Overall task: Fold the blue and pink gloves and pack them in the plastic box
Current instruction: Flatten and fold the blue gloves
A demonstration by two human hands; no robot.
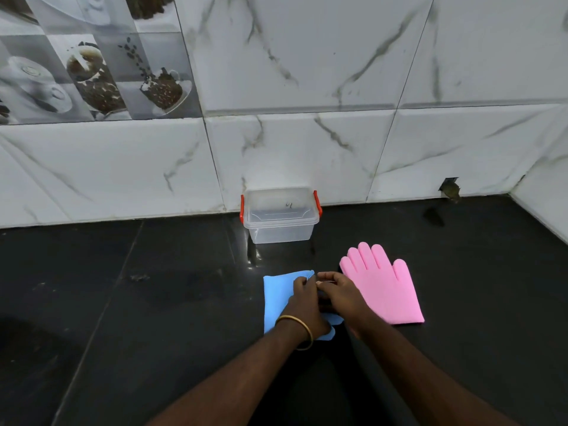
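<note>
Head camera looked down on a black tiled counter (153, 302) backed by a white marble-veined wall (307, 72). Both hands met over the blue glove (276, 298), which lay partly folded on the counter, directly in front of the plastic box. The left hand (304, 305) — a gold bangle (299, 330) on its wrist — rested on the glove with its fingers curled, pinching the glove's upper right corner. The right hand (336, 290) sat just beside it, fingers bent and drawn together at that same corner; whether they actually gripped the blue material could not be told. The pink glove (384, 287) lay flat and unfolded just right of the hands, fingers spread and pointing toward the wall, cuff nearest the person. The clear plastic box (280, 215) with red side latches stood against the wall, beyond both gloves — its lid seemed to be on. A coffee-print tile panel (92, 56) filled the upper left of the wall.
</note>
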